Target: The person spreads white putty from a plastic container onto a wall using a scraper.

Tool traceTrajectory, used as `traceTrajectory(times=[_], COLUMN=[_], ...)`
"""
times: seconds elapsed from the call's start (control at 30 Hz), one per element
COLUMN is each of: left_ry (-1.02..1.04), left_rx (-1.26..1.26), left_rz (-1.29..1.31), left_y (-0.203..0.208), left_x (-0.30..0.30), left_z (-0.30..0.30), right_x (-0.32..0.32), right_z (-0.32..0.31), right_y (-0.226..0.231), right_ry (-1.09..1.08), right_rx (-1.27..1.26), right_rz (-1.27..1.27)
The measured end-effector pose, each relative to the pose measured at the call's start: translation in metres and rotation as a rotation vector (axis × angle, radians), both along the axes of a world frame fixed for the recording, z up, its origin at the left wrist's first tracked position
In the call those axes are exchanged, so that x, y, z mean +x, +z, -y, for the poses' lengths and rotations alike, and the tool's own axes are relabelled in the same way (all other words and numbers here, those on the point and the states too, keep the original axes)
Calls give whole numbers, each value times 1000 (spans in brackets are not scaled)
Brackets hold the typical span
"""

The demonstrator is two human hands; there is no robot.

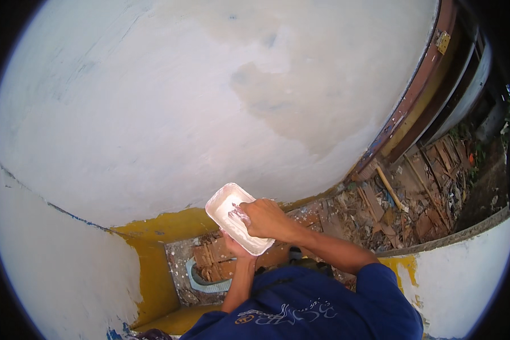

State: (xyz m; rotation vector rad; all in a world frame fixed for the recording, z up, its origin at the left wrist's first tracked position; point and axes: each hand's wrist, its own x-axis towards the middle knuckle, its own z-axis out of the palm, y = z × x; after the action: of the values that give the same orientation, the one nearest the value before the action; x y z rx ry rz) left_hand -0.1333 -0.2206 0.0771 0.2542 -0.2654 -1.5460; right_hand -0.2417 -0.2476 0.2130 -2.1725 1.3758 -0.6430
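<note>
A shallow, pale rectangular tray [213, 207] with rounded corners is held in front of my body, near the wall. My left hand [236, 247] grips it from below, at its near left side; the tray hides most of those fingers. Inside the tray lies a smear of white paste [230, 205]. My right hand [264, 219] reaches over the tray from the right, its fingers bent together and coated with white. Whatever they hold, if anything, I cannot make out. Beyond the tray rises a whitish wall [147, 119] with a duller beige patch [300, 107].
Mustard-yellow paint [167, 226] bands the wall's foot. Below the tray are broken reddish-brown pieces [215, 256] and a pale-blue basin-like fixture [201, 283]. A brown door frame [416, 85], a wooden stick [390, 187] amid debris, and a low white wall [464, 277] stand right.
</note>
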Motion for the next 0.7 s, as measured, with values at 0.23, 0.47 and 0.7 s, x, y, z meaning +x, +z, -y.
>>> traceTrajectory(times=[0.23, 0.47, 0.7], left_ry=[-141, -83, -93], left_rx=[27, 72, 91], left_rz=[-5, 7, -44], left_y=[-9, 7, 0], left_x=[-15, -24, -37], left_z=[9, 8, 11], right_x=[-49, -39, -40], right_z=[25, 26, 20], right_y=[34, 21, 11], right_ry=[-178, -128, -84], right_rx=[-113, -192, -98], right_rz=[-22, -129, -109])
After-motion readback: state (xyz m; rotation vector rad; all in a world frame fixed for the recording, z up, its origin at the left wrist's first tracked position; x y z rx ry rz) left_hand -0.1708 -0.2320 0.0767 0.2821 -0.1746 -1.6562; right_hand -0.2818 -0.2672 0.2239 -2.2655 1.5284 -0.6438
